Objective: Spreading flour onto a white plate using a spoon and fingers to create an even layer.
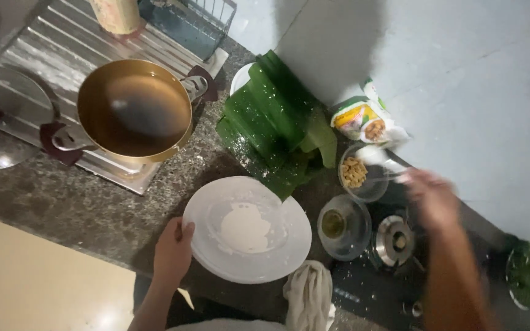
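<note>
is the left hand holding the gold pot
No, the left hand grips the white plate's rim; the gold pot sits apart.

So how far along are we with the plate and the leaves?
Looks done: white batter pooled on the round white plate, which the left hand grips at its rim. In hand: the blurred right hand reaches near the clear glass bowl of brown pieces. Left: folded green leaves lie untouched.
</note>
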